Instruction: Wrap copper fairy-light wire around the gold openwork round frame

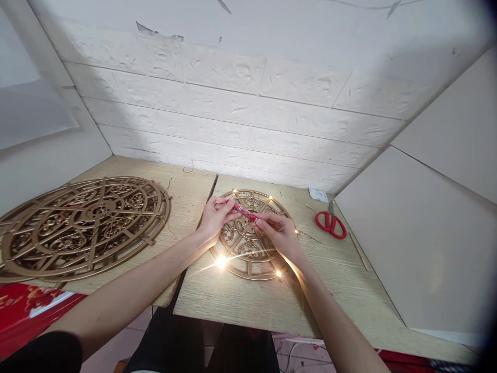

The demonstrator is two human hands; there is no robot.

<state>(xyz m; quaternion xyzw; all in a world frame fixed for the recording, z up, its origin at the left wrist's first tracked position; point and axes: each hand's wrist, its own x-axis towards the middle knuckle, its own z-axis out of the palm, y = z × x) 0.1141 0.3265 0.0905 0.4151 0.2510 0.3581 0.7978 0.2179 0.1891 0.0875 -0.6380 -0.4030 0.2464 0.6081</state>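
Hands meet over the small disc [248,248], a gold fretwork round lying on the right board [334,290]. Between them they hold a red stick [243,210], thin and patterned, slanting from upper left to lower right just above the disc. The left hand [213,216] is closed on its upper end, fingers curled round it; the right hand [278,232] pinches the lower end between thumb and fingertips. Tiny lights [221,262] glow along the disc's rim, brightest at the near edge, strung on a wire too fine to trace.

Judging from this, the work on the stick goes best with both grips kept short and close to the ends, wrists low over the disc, so the stick does not twist or slip. The light wire looks easy to snag; elbows and forearms should stay off the near rim.

Scissors [331,224] lie to the right, well apart from the hands. A large disc [77,228] rests on the left board, untouched.
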